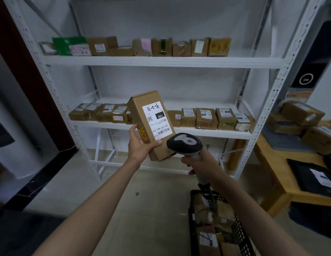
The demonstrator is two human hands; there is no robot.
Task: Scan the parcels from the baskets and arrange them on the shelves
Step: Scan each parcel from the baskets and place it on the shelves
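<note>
Filling most of the view, the white shelving unit (161,60) stands straight ahead with two loaded levels: a row of brown parcels along the upper shelf (135,47) and a second row along the middle shelf (207,118), with a gap in that row hidden behind the raised box. To the right, a wooden tabletop (279,156) carries more stacked boxes and a dark mailer. Low at the right stands a black basket (193,218), its mesh walls holding several taped parcels with white labels.

In front of the middle shelf, the held parcel (151,124) is tilted, its long axis running up and away, label face toward the camera and the barcode near its lower end. The left hand (140,143) grips it from below, thumb across the front face and fingers (155,144) wrapped round the bottom edge. The right hand (201,163) is curled round the handle of the scanner (185,143), whose head sits just beside the parcel's lower right corner, close to the barcode. Judging by this, the scan is in hand, and shelving likely comes next, the left hand being nearer the shelf.
</note>
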